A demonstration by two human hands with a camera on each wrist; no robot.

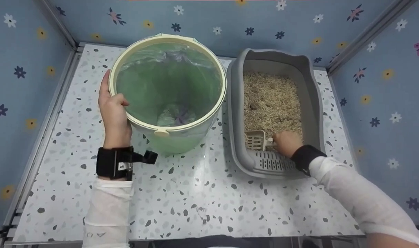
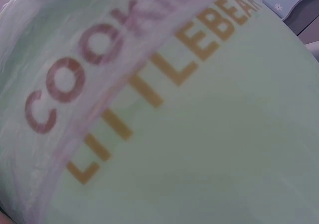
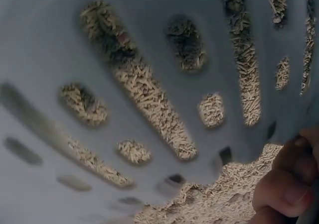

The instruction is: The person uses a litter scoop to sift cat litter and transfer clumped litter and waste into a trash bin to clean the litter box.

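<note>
Well, held the beige scoop (image 1: 264,140) by its handle (image 1: 270,142) in the curled fingers of the right hand (image 1: 288,143), on litter (image 1: 271,103) at the near end of the gray tray (image 1: 308,113). Just beside that, gripped the green bin (image 1: 171,143) by its rim (image 1: 224,82) with the left hand (image 1: 114,113).

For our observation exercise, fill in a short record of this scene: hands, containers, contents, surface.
Left hand: holds the green bin at its rim
Right hand: grips the slotted scoop
Bin: lined with a clear bag; LITTLEBEAR lettering outside
Gray tray: right of bin in head view
Tray contents: tan pellets, scoop
Table: white, speckled
</note>
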